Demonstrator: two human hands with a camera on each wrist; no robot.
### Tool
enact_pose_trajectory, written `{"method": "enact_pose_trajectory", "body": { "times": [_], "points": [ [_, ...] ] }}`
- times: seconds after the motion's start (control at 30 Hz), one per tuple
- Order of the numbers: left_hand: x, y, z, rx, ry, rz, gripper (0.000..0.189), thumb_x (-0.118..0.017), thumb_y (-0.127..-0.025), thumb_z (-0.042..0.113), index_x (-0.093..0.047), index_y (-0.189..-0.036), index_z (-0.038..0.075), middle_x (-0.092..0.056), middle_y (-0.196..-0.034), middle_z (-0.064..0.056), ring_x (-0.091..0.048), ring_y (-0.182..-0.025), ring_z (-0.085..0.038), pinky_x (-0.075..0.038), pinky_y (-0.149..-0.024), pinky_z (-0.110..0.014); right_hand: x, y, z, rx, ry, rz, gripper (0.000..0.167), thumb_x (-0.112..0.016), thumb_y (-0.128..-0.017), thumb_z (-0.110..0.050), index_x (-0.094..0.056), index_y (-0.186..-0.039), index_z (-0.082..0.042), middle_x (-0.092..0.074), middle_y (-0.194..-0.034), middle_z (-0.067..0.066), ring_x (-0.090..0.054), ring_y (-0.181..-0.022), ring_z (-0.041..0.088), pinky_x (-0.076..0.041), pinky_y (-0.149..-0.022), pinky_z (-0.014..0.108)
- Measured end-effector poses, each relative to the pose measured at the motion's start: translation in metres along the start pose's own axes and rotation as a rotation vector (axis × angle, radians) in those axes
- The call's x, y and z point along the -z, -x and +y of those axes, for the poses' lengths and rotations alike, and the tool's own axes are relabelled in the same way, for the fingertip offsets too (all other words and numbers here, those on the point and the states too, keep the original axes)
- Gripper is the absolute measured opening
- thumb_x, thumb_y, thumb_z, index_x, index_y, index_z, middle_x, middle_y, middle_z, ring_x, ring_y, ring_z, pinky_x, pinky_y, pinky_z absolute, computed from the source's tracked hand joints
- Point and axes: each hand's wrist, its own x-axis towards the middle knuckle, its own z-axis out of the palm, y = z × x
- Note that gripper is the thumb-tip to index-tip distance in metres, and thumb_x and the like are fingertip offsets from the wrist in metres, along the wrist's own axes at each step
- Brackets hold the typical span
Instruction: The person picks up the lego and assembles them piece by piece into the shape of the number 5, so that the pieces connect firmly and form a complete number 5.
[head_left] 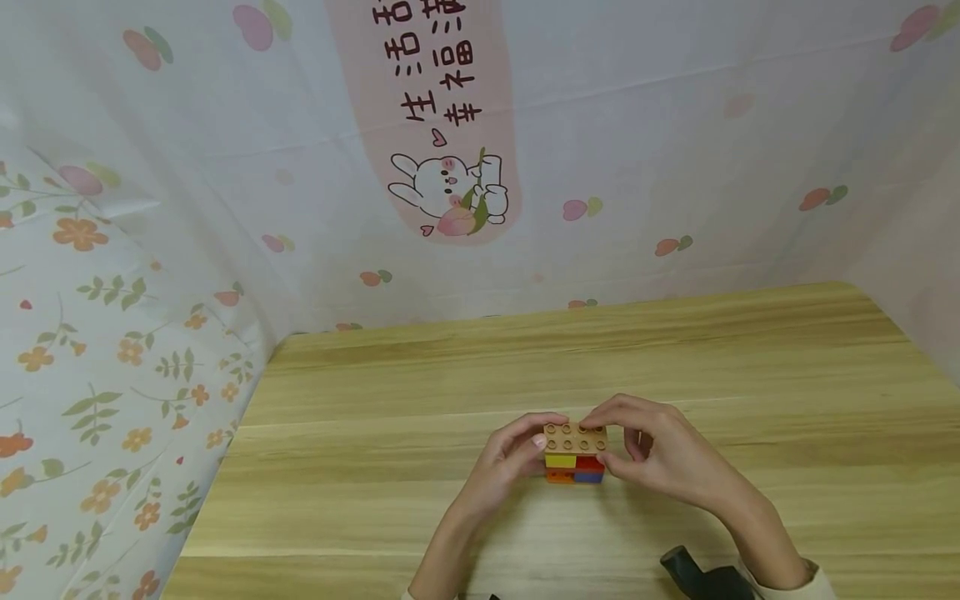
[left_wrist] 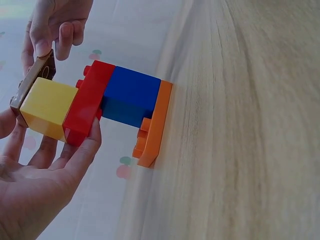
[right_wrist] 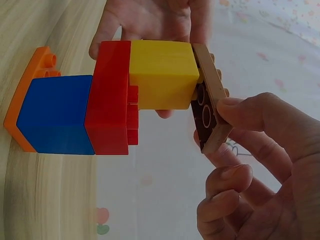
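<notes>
A stack of toy building blocks stands on the wooden table between both hands. At its base is a thin orange block, with a blue block on one end. Above them lie a long red block and then a yellow block at the other end. A tan studded block tops the yellow one, overhanging toward the right. My left hand holds the stack's upper left side, fingers along the yellow and red blocks and thumb at the tan block. My right hand pinches the tan block's overhanging end between thumb and fingers.
The wood-grain table runs back to a hanging cloth printed with a rabbit and writing. Flower-patterned fabric hangs along the left side. A dark object is by the right wrist.
</notes>
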Motion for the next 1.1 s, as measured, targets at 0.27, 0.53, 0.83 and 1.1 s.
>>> {"method": "enact_pose_trajectory", "body": {
  "times": [0.27, 0.53, 0.83, 1.1],
  "points": [
    [-0.0003, 0.0001, -0.0002, 0.001, 0.002, 0.005, 0.034, -0.043, -0.099, 0.016, -0.051, -0.128, 0.001, -0.052, -0.124, -0.014, -0.055, -0.107, -0.024, -0.047, -0.085, -0.049, 0.0005, 0.0007, 0.0012, -0.001, -0.011, -0.001, 0.039, -0.076, -0.071, 0.002, -0.065, -0.104, -0.015, -0.062, -0.097, -0.003, -0.039, -0.05, -0.001, -0.037, -0.043, 0.018],
    [-0.002, -0.0009, -0.0005, -0.004, 0.0, 0.011, 0.034, -0.043, -0.099, 0.016, -0.051, -0.127, 0.0, -0.053, -0.123, -0.014, -0.056, -0.105, -0.024, -0.047, -0.085, -0.05, 0.0001, 0.0014, 0.0005, -0.028, -0.017, 0.0, 0.037, -0.076, -0.072, 0.0, -0.066, -0.104, -0.016, -0.062, -0.097, -0.004, -0.04, -0.05, -0.001, -0.038, -0.043, 0.019],
    [-0.0019, -0.0008, -0.0021, 0.0, 0.012, 0.015, 0.034, -0.043, -0.098, 0.016, -0.051, -0.127, 0.0, -0.052, -0.123, -0.015, -0.055, -0.107, -0.025, -0.048, -0.085, -0.046, -0.0008, 0.0011, 0.0019, -0.026, -0.024, 0.001, 0.037, -0.076, -0.072, 0.0, -0.066, -0.103, -0.016, -0.062, -0.095, -0.004, -0.04, -0.05, 0.0, -0.038, -0.044, 0.019],
    [-0.0022, -0.0005, -0.0001, -0.005, 0.025, 0.011, 0.034, -0.042, -0.098, 0.015, -0.05, -0.128, -0.001, -0.051, -0.124, -0.015, -0.054, -0.109, -0.026, -0.047, -0.086, -0.048, -0.0007, 0.0009, 0.0031, -0.025, -0.025, 0.0, 0.038, -0.077, -0.071, 0.001, -0.066, -0.103, -0.016, -0.062, -0.095, -0.004, -0.04, -0.05, -0.001, -0.038, -0.043, 0.019]
  ]
}}
